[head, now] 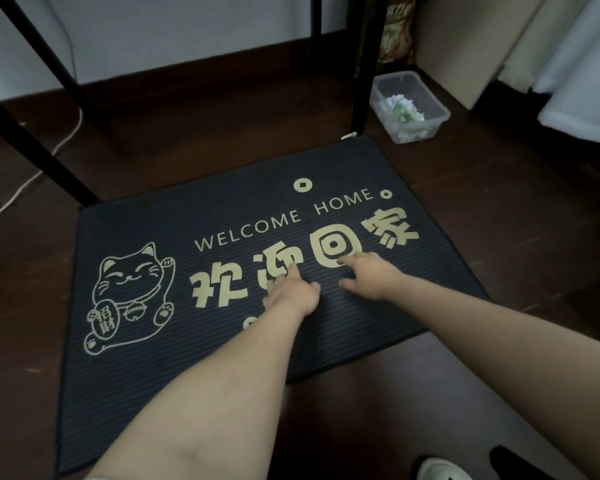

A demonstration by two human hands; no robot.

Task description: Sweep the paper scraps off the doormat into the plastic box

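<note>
A dark ribbed doormat (187,341) with a cream cat drawing and "WELCOME HOME" lettering lies on the floor. My left hand (291,291) rests on its middle, fingers spread and empty. My right hand (371,275) lies just to the right of it, also flat and empty. A clear plastic box (430,98) stands on the floor beyond the mat's far right corner, with white and green paper scraps (404,109) inside. One small white scrap (349,135) lies at the mat's far right corner, by a table leg. I see no other scraps on the mat.
Black table legs (364,64) stand at the mat's far corners. A white cable (32,174) runs over the dark wood floor at left. A cardboard box (465,46) and pale fabric (575,64) are at the back right. A white shoe (440,471) shows at bottom right.
</note>
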